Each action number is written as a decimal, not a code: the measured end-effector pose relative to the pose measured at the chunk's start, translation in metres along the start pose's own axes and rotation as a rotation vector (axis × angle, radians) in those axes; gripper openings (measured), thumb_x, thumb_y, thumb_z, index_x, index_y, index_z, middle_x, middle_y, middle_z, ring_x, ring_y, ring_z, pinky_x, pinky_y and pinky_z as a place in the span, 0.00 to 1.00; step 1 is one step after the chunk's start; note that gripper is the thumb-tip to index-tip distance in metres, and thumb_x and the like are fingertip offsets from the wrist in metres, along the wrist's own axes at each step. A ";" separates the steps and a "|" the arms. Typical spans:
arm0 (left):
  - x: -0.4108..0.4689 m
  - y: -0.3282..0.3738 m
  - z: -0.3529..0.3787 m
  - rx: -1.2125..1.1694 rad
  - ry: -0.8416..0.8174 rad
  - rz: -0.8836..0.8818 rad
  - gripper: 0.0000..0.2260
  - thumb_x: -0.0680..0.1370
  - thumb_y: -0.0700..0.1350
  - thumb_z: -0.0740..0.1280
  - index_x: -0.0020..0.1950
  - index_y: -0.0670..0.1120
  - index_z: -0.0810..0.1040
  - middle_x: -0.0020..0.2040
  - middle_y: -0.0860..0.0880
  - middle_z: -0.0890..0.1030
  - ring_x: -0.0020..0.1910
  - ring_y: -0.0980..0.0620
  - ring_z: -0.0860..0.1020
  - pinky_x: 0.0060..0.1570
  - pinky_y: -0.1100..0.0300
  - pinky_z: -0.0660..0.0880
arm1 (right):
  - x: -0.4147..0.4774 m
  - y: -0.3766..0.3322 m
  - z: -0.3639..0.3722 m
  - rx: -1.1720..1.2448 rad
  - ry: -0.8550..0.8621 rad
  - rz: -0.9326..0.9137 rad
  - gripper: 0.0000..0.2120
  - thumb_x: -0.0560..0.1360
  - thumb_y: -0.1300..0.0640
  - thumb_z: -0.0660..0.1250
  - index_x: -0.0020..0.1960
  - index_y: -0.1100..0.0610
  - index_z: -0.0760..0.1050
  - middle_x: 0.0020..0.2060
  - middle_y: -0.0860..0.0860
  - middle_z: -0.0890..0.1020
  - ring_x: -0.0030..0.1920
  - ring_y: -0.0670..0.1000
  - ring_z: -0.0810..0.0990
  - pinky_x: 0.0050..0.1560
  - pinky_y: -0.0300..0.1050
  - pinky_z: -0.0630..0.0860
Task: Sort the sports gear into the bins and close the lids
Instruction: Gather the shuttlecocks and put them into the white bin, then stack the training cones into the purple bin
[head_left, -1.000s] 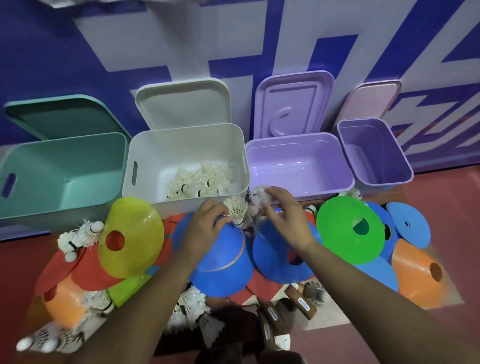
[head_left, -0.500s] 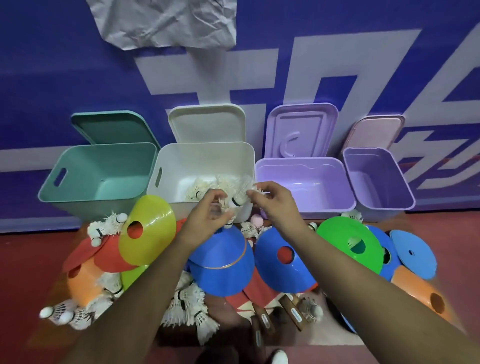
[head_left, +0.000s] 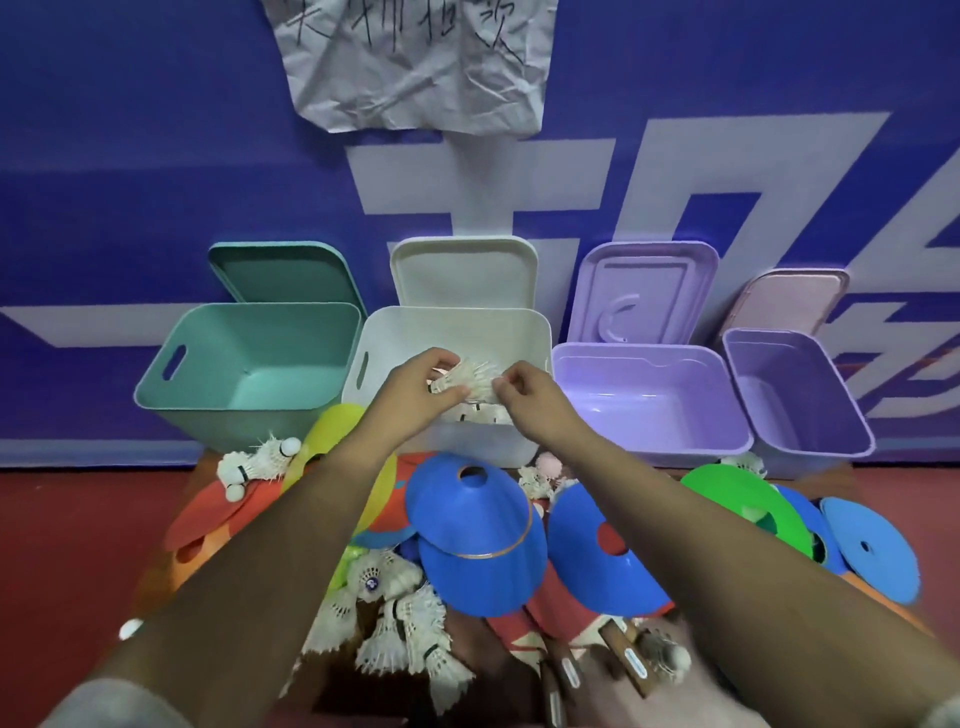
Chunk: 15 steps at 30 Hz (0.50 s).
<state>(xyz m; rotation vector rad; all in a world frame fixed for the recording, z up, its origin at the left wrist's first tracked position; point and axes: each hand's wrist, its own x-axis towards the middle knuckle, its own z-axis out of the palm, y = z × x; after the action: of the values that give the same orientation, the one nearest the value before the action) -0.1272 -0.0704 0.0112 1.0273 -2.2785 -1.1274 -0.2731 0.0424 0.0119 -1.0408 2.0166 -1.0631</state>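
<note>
Both my hands hover over the open white bin (head_left: 395, 332). My left hand (head_left: 415, 387) and my right hand (head_left: 522, 392) each pinch white shuttlecocks (head_left: 467, 382), held together between them just above the shuttlecocks lying inside the bin. An open teal bin (head_left: 249, 364) stands to the left, a wide purple bin (head_left: 649, 400) and a narrower purple bin (head_left: 795, 395) to the right. Their lids lean against the wall behind them. Blue cones (head_left: 478, 535), a yellow cone (head_left: 327, 447), a green cone (head_left: 743, 504) and loose shuttlecocks (head_left: 405, 618) lie in front.
Red and orange cones (head_left: 208, 519) and a shuttlecock pair (head_left: 260, 460) lie at front left. Paddles with wooden handles (head_left: 623, 660) lie near the bottom. A flat blue disc (head_left: 872, 551) sits far right. A crumpled paper note (head_left: 415, 62) hangs on the blue wall.
Both hands lifted shuttlecocks from the pile in front of the bins and carried them up and forward over the white bin. The camera view tilted upward.
</note>
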 end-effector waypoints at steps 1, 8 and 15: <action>0.010 -0.003 -0.004 0.015 -0.020 0.006 0.17 0.73 0.46 0.74 0.60 0.48 0.76 0.57 0.54 0.79 0.55 0.55 0.77 0.56 0.61 0.73 | 0.008 -0.004 0.003 -0.020 0.017 0.032 0.09 0.80 0.50 0.61 0.54 0.56 0.72 0.42 0.46 0.76 0.43 0.50 0.75 0.46 0.43 0.68; 0.015 -0.047 -0.048 0.079 -0.060 0.047 0.11 0.75 0.44 0.71 0.57 0.49 0.78 0.54 0.50 0.78 0.53 0.56 0.77 0.51 0.75 0.67 | 0.005 -0.006 0.041 -0.144 0.205 0.018 0.11 0.77 0.53 0.64 0.56 0.57 0.74 0.52 0.54 0.76 0.45 0.50 0.77 0.47 0.41 0.70; -0.056 -0.131 -0.089 0.137 -0.013 -0.195 0.06 0.73 0.36 0.69 0.43 0.46 0.79 0.44 0.47 0.79 0.42 0.50 0.78 0.49 0.58 0.75 | -0.027 -0.008 0.139 -0.149 -0.016 0.093 0.13 0.77 0.55 0.66 0.58 0.61 0.75 0.51 0.55 0.81 0.52 0.55 0.79 0.49 0.44 0.71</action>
<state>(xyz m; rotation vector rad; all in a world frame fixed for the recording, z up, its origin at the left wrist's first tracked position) 0.0217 -0.1260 -0.0424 1.3227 -2.3329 -1.0659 -0.1458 0.0111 -0.0434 -1.0162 2.1356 -0.8642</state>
